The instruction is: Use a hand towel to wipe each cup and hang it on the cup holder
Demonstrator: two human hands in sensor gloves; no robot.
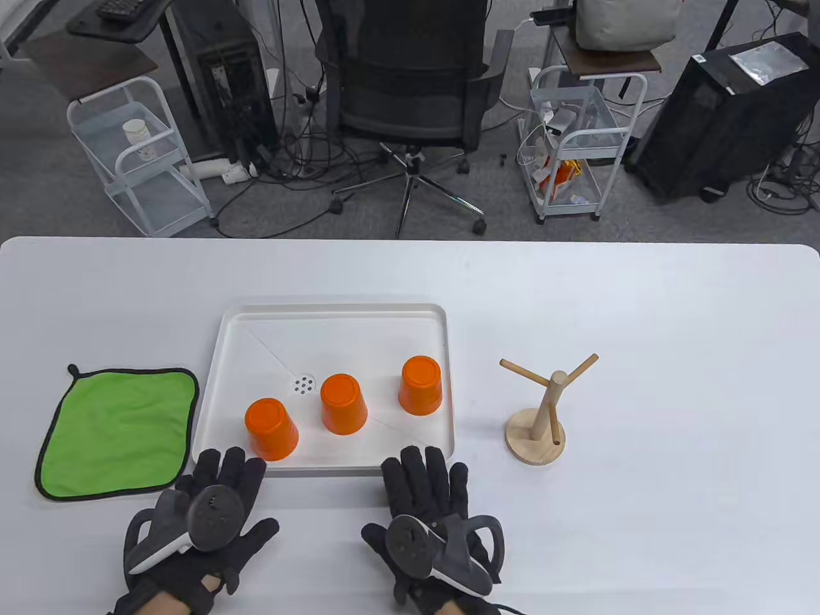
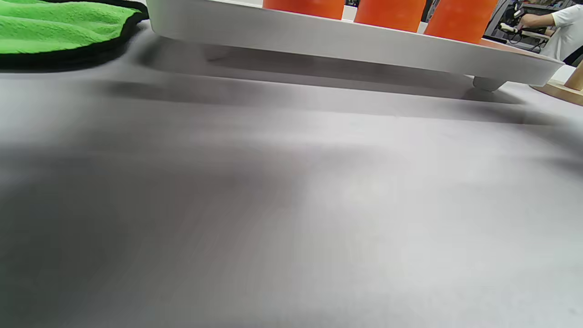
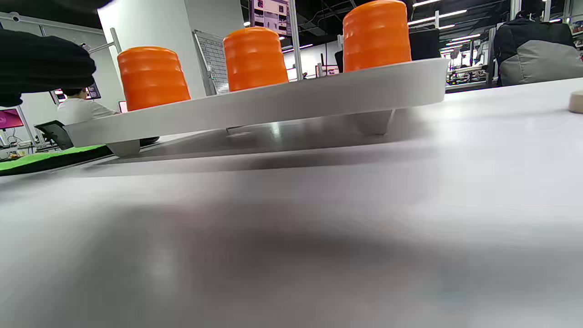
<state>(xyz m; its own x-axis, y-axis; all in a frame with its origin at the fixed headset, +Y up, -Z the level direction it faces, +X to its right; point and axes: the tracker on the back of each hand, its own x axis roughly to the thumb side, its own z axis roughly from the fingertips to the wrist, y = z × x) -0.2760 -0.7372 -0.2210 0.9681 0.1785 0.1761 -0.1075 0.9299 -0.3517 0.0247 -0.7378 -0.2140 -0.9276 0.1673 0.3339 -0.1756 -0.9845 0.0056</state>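
— Orange is all the wrist views give: the three cups cut off at the top edge, or only their upper parts above the tray wall.
— From above, the left cup [image 1: 271,428], middle cup [image 1: 343,404] and right cup [image 1: 421,385] stand upside down in the white tray [image 1: 333,314]. The green hand towel [image 1: 115,433] lies left of it, the wooden cup holder [image 1: 537,419] right.
— The grips?
— Left hand [image 1: 208,512] and right hand [image 1: 429,519] lie flat, fingers spread, on the white surface [image 1: 672,359], fingertips at the tray's near edge.
— Behind?
— An office chair [image 1: 410,83] and wire carts.
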